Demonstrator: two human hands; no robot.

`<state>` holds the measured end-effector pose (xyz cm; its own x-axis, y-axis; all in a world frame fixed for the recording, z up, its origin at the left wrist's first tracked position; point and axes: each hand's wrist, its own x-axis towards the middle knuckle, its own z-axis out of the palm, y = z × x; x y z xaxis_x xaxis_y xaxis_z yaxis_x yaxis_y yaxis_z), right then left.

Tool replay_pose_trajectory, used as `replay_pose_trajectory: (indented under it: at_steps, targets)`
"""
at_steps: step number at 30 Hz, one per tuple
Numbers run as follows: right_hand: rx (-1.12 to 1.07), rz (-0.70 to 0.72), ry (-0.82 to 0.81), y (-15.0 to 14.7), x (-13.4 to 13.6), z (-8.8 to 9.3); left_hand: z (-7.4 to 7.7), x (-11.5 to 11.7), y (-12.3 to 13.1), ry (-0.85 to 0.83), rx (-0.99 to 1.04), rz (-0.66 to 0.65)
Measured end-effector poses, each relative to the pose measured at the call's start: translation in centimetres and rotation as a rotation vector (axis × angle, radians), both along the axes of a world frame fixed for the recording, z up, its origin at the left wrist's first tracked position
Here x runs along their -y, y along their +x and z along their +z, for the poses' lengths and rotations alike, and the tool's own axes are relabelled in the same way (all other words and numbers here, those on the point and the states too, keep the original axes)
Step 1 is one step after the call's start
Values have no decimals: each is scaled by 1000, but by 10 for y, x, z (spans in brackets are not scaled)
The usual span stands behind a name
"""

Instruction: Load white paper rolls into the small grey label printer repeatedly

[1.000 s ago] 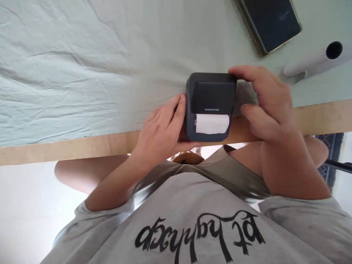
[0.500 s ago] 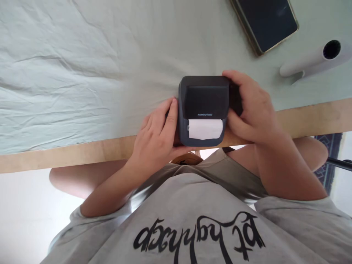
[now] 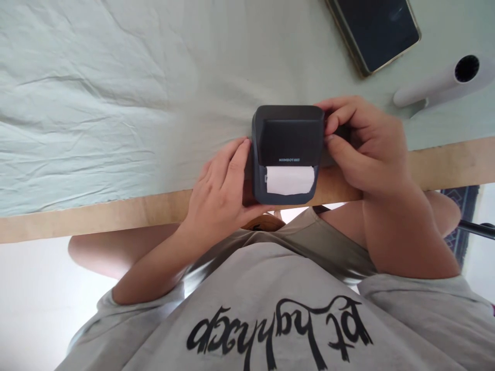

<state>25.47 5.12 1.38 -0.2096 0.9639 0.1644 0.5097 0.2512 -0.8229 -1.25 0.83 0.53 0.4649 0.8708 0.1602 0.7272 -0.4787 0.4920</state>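
A small dark grey label printer sits at the near edge of the table, with a white paper roll showing in its front opening. My left hand cups the printer's left side, fingers lying along it and the thumb under its front corner. My right hand is curled against the printer's right side, with fingertips and thumb pinched together at its upper right edge. What the fingertips press on there is hidden.
A pale green cloth covers the table, leaving a wooden strip bare along the near edge. A dark phone lies at the far right. A white tube-shaped device lies beside it. My grey shirt fills the bottom.
The printer shifted slightly left and toward me. My right hand closed in from a loose hold onto the printer's right side, then drew its fingertips up to the upper right edge.
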Motion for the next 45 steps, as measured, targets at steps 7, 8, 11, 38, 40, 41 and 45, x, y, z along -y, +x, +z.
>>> replay_pose_trajectory:
  at_steps: [7,8,11,38,40,41,45]
  targets:
    - [-136,24,37,2,-3,-11,-1,0,-2,47,-29,-42]
    - [-145,30,46,2,-4,-12,-1,0,-2,45,-25,-38]
    - [-132,37,57,2,-5,-14,-1,0,-2,34,-17,-19]
    - [85,-3,-14,-3,5,-6,1,-1,2,11,62,27]
    - [42,-9,-52,-2,4,-6,2,-1,2,-6,56,30]
    - [-3,0,-73,-1,4,-6,2,-2,2,-28,52,33]
    - [-138,161,-78,7,0,-5,4,-5,-1,-113,45,12]
